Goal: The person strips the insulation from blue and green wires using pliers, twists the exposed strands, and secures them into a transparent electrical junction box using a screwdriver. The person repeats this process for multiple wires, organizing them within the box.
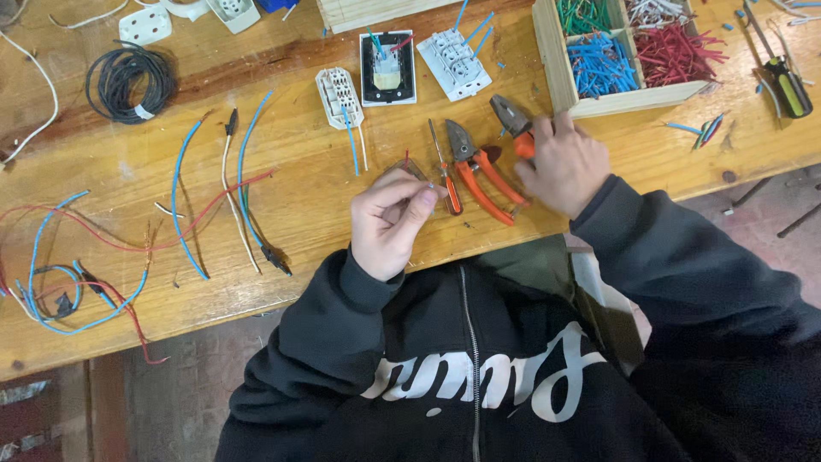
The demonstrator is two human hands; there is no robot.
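- At the far left of the wooden bench (299, 184), a tangle of blue and red wires (60, 274) lies loose near the front edge; behind it a coil of black cable (130, 82) sits flat, with a white socket part (144, 24) just beyond it
- Further along, long blue wires (180, 201) and a white wire (231, 192) run front to back, side by side, crossed by a thin red wire (218, 201)
- Near the middle, three switch parts stand in a row: a white module (339, 97) with a blue lead hanging from it; a black-framed switch plate (386, 67); a white module with blue leads (453, 62)
- The left hand (389, 224) is curled narrow, thumb and forefinger pinched on a short piece of thin wire (409, 164) with a red end; exactly how it is gripped I cannot tell
- Just beside that hand lies a small screwdriver with an orange handle (445, 171); next to it, orange-handled cutters (479, 167), jaws pointing away
- The right hand (563, 162) is closed over the orange handles of a pair of pliers (513, 120), whose grey nose points up and left; the pliers sit just right of the cutters
- Beyond the right hand, a wooden tray (554, 73) holds green, blue, red and white wire offcuts in separate compartments
- At the far right, a black and yellow screwdriver (787, 85) lies on the bench
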